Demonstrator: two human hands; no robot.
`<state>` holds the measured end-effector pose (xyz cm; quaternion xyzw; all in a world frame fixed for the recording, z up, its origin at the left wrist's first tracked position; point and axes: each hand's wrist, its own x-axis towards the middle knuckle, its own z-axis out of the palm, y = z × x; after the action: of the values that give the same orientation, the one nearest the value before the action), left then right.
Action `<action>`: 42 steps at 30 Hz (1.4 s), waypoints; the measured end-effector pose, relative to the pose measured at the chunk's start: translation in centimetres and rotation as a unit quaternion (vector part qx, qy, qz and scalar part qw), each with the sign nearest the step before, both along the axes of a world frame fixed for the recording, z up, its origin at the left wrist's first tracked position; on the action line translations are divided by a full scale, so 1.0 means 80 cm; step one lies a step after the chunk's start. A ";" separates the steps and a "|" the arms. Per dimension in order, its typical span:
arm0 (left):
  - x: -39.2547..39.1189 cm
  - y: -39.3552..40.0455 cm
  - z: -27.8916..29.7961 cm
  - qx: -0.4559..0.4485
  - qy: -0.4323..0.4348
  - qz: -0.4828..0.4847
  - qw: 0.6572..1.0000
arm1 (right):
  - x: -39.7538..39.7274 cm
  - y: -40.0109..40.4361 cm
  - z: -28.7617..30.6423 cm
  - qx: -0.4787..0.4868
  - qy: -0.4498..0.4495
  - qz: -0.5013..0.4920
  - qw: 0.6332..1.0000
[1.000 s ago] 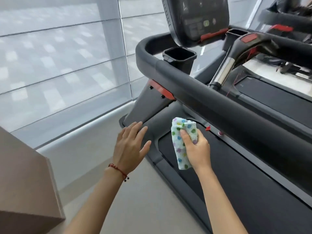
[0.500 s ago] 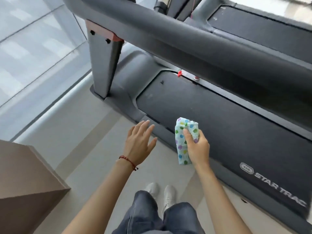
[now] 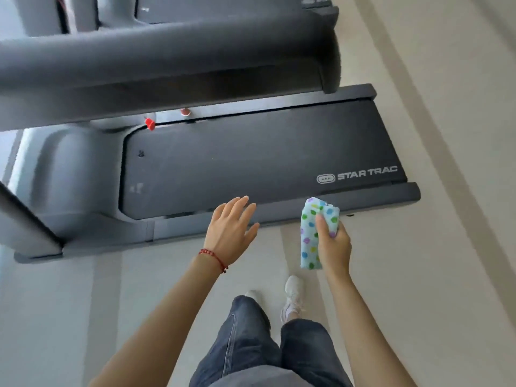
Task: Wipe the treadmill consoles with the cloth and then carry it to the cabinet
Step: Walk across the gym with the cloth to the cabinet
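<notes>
A: Grey treadmill (image 3: 83,188) shroud far left, black belt (image 3: 251,163) running right from it. "STAR TRAC" printed at the belt's right end. Handrail (image 3: 167,60) crosses above the belt, blurred.

B: Red bits near the rail?

A: Small red clip (image 3: 150,124) at the belt's upper left corner. Cannot tell what it attaches to.

B: Hands?

A: Left hand (image 3: 231,227) is empty, fingers spread, palm down, over the near side rail of the deck. Red cord bracelet (image 3: 213,256) on that wrist. Not touching anything.

B: Cloth?

A: Cloth (image 3: 310,238) sits in the right hand (image 3: 333,243), just right of the left hand. Folded, pale with coloured dots, held upright. Thumb across the front, fingers wrapped behind. Top end overlaps the deck edge in view, bottom end hangs over pale floor (image 3: 446,247).

B: Lower frame?

A: Jeans (image 3: 251,344) and white shoes (image 3: 293,297), standing beside the deck.
</notes>
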<state>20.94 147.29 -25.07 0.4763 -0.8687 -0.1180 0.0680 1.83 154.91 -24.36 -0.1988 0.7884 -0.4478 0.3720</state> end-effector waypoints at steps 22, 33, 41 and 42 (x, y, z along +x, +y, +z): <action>-0.484 0.193 0.000 0.007 0.037 -0.391 0.920 | -0.337 0.354 0.004 -0.003 -0.003 -0.424 0.906; -0.688 0.220 0.002 -0.008 0.049 -0.478 0.877 | -0.493 0.385 -0.002 -0.014 -0.027 -0.515 0.857; -0.900 0.171 -0.004 -0.005 0.047 -0.516 0.855 | -0.693 0.336 -0.005 -0.012 -0.007 -0.534 0.846; -0.925 0.162 -0.003 -0.006 0.049 -0.519 0.853 | -0.716 0.328 -0.002 -0.013 -0.011 -0.535 0.845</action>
<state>-53.08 160.24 -25.30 -0.0508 -0.9858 -0.1542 0.0424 -55.48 181.17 -24.55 0.2538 0.7624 -0.5898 0.0804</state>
